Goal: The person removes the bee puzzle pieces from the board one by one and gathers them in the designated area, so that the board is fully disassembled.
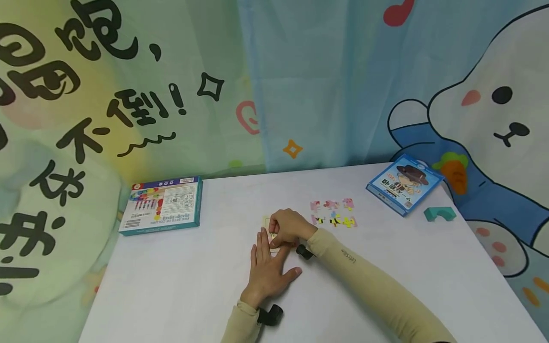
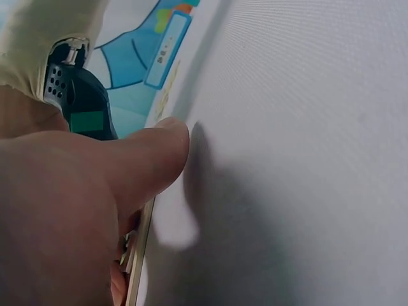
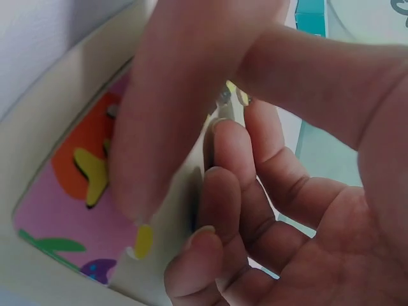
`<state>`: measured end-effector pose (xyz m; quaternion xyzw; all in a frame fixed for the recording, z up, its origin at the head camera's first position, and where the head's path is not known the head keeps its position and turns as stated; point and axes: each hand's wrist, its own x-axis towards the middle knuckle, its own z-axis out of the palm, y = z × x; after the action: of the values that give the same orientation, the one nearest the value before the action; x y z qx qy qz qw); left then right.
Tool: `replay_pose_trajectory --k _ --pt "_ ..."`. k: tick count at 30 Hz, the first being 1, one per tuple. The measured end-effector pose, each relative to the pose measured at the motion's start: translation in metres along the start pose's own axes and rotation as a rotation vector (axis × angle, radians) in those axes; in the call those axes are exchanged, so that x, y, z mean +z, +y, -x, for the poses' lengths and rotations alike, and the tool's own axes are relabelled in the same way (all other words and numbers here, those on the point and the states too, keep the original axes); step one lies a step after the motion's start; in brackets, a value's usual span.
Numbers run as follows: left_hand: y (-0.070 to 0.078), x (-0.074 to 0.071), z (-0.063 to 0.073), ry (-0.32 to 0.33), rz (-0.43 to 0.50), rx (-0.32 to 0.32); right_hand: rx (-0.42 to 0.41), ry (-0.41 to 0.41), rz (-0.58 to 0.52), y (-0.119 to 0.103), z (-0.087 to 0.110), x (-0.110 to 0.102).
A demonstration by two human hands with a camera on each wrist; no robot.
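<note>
My left hand (image 1: pixel 267 275) lies palm down on the white table, fingers straight, its fingertips along the near left side of a small cream puzzle tray (image 1: pixel 266 222). Over that tray my right hand (image 1: pixel 288 227) is bent, fingers curled towards the thumb, pinching at a puzzle piece. In the right wrist view, the thumb lies across a pink puzzle piece (image 3: pixel 48 204) with orange and yellow shapes, set against the tray's raised rim. The curled fingertips (image 3: pixel 220 188) hover by bare tray surface; their exact contact is hidden. The left wrist view shows mostly the left thumb (image 2: pixel 150 159).
Several loose puzzle pieces (image 1: pixel 333 220) lie in two rows right of the tray. A blue box (image 1: pixel 405 183) and a teal arch-shaped block (image 1: pixel 440 214) stand at the far right. A flat teal-edged box (image 1: pixel 163 205) lies at the back left. Behind hangs a printed curtain (image 1: pixel 309 85).
</note>
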<state>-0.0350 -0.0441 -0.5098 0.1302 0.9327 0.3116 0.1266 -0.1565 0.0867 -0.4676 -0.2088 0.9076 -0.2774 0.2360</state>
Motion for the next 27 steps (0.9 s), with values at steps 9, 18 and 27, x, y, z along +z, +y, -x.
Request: replay_pose_trajectory --k 9,18,27 --pt "0.005 -0.001 0.002 0.017 -0.019 -0.034 -0.012 0.003 -0.107 0.005 0.0 0.0" --pt "0.01 -0.001 0.001 0.006 -0.053 -0.064 -0.01 0.002 -0.184 0.011 0.0 0.0" --pt "0.007 0.003 0.002 0.041 0.007 -0.038 -0.023 0.023 -0.29 0.021 0.001 -0.006"
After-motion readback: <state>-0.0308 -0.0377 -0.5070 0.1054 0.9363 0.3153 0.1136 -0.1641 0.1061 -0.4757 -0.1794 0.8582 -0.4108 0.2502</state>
